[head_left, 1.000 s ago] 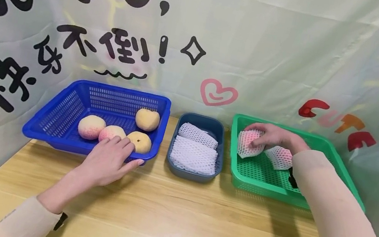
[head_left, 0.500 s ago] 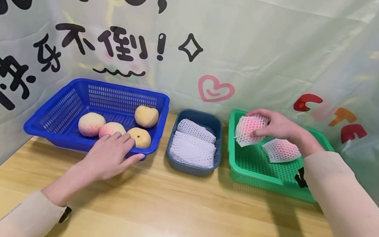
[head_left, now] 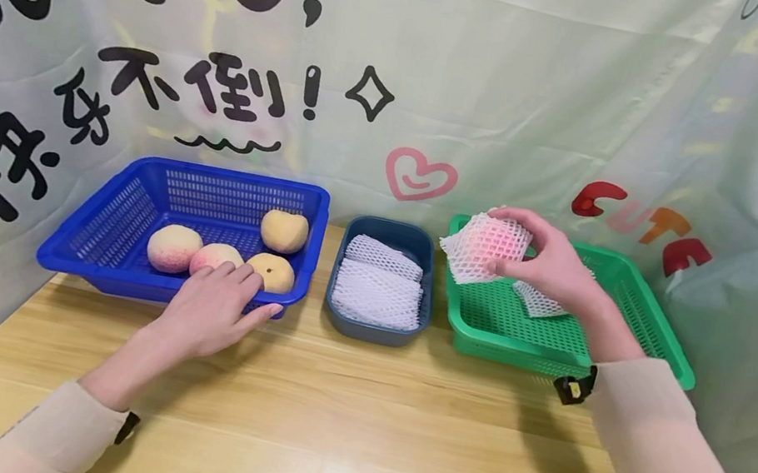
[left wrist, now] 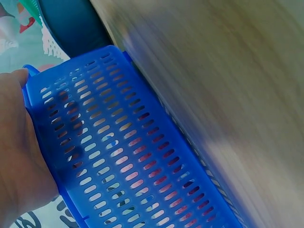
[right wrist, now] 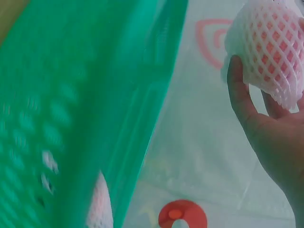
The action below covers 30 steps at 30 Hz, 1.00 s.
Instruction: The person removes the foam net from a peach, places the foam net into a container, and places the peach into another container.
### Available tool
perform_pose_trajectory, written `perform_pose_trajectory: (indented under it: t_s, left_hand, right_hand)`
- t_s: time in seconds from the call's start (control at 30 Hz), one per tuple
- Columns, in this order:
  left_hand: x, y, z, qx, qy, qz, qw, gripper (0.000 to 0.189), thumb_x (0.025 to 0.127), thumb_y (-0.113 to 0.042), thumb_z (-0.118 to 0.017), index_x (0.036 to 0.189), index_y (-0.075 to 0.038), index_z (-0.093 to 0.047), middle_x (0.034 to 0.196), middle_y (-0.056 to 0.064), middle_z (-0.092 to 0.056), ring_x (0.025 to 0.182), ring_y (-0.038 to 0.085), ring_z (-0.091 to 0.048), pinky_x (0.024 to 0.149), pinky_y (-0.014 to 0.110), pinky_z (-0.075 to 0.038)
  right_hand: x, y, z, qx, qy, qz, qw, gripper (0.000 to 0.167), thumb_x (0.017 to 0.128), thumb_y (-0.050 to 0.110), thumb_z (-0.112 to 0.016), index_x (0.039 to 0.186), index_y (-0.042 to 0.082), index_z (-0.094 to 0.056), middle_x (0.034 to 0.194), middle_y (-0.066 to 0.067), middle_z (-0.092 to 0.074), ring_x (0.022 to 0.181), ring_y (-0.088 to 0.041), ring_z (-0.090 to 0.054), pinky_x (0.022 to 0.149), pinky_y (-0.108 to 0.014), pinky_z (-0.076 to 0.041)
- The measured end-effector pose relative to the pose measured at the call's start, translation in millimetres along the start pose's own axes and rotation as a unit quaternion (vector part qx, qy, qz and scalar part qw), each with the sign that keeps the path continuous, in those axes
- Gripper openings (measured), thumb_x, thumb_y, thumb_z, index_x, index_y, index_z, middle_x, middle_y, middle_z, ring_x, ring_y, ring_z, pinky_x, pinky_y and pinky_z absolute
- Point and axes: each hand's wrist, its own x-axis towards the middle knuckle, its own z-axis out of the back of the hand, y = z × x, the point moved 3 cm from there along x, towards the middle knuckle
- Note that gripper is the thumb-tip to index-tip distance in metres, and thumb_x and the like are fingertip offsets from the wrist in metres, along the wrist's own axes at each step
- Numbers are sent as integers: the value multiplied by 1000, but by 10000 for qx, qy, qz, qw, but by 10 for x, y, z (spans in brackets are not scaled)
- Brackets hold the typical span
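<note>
My right hand (head_left: pixel 546 257) holds a peach in a white foam net (head_left: pixel 491 248) between thumb and fingers, above the left side of the green basket (head_left: pixel 482 343). In the right wrist view the netted peach (right wrist: pixel 275 45) is raised above the basket rim. Another foam-netted peach (head_left: pixel 537 301) lies in the green basket, partly behind the hand. My left hand (head_left: pixel 206 312) rests on the front rim of the blue basket (head_left: pixel 135 282), fingers relaxed over the edge, fingertips hidden. Inside, near those fingers, are bare peaches (head_left: pixel 175 247), one of them partly covered.
Between the baskets stands a dark blue-grey tub (head_left: pixel 373 333) with a stack of white foam nets (head_left: pixel 376 295). All three containers sit at the back of the wooden table (head_left: pixel 315 428). A printed cloth (head_left: pixel 527 85) hangs behind and beside them.
My right hand has lifted the netted peach up and left, from inside the green basket to above its left rim. The left hand stays on the blue basket. The head view has shifted slightly.
</note>
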Motion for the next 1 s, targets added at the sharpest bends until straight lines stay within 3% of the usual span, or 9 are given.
perform_pose_trajectory:
  t_s: [0.27, 0.53, 0.73, 1.0]
  left_hand:
    - [-8, 2, 7, 1, 37, 28, 10000, 46, 103, -53, -56, 93, -9, -58, 95, 7, -61, 91, 32, -59, 75, 48, -46]
    - [-5, 8, -18, 0, 16, 40, 10000, 46, 103, -54, -56, 92, -10, -57, 94, 7, -61, 91, 31, -59, 75, 48, -46]
    - [2, 2, -22, 7, -5, 31, 10000, 46, 103, -54, -56, 92, -10, -58, 95, 7, -62, 91, 31, -59, 75, 47, -46]
    - [-3, 3, -13, 40, -2, 52, 10000, 46, 103, -54, -56, 92, -10, -58, 93, 7, -61, 90, 31, -59, 73, 47, -46]
  right_hand:
    - [-325, 65, -388, 1075, -574, 691, 9901, 68, 88, -3, -79, 149, 8, -50, 155, -9, -43, 106, -19, -56, 75, -24, -59]
    - [-591, 20, -848, 1551, -540, 1165, 9795, 72, 78, -15, -79, 143, -1, -50, 149, -9, -47, 109, -16, -58, 72, -28, -61]
    - [-737, 30, -1165, 1637, -38, 1146, 9798, 73, 73, -11, -82, 140, 0, -52, 146, -19, -48, 104, -20, -62, 73, -34, -61]
    - [-799, -20, -1537, 1410, 1075, 691, 9817, 77, 70, -2, -87, 139, 14, -57, 139, -17, -53, 103, -29, -66, 83, -40, -62]
